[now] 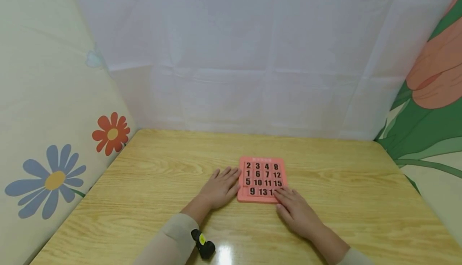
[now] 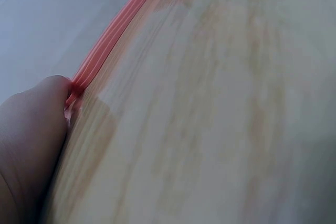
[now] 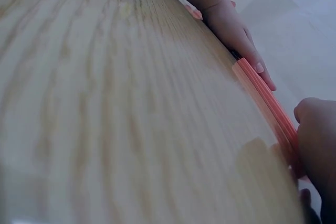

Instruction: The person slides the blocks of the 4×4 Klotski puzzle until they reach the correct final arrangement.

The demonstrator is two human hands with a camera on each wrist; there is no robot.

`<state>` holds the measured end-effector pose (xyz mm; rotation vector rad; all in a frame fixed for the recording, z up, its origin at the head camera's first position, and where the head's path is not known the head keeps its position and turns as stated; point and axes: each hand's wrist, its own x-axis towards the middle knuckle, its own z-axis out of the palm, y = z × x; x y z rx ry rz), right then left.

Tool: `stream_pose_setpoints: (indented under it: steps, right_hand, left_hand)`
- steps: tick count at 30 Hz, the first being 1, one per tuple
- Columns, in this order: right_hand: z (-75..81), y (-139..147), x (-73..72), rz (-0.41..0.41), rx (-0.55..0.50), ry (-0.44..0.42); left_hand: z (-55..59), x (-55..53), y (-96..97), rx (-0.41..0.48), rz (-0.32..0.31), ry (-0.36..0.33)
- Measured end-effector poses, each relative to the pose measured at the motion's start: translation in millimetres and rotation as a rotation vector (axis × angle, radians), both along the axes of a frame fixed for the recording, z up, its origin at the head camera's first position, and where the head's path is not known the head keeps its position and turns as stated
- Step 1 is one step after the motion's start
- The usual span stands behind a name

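A pink sliding number puzzle (image 1: 262, 199) lies flat on the table, its tiles showing black numerals. In the bottom row, the 9 tile (image 1: 252, 191) stands slightly right of the column above, leaving a gap at the left. My left hand (image 1: 219, 189) lies with fingers extended against the puzzle's left edge. Over the lower right corner, the fingers of my right hand (image 1: 297, 213) rest on the tiles and partly cover the last numeral. In the left wrist view the puzzle's ridged side (image 2: 113, 38) shows beside my left thumb. The right wrist view shows the side edge (image 3: 270, 98) between both hands.
The wooden table (image 1: 173, 152) spreads around the puzzle. A black strapped device (image 1: 203, 245) with a yellow mark sits at my left sleeve. Behind the table hangs a white cloth (image 1: 223, 56), with flower-patterned panels (image 1: 47, 108) at the sides.
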<state>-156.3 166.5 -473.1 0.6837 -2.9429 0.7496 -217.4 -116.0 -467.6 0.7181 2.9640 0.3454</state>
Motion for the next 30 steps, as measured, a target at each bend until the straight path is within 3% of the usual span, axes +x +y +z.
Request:
stream_pose_setpoints:
  steps: [30]
  right_hand:
    - [-1.1, -7.7, -0.9, 0.037, 0.010, 0.034]
  left_hand:
    - [-1.7, -0.6, 0.7, -0.006, 0.007, 0.006]
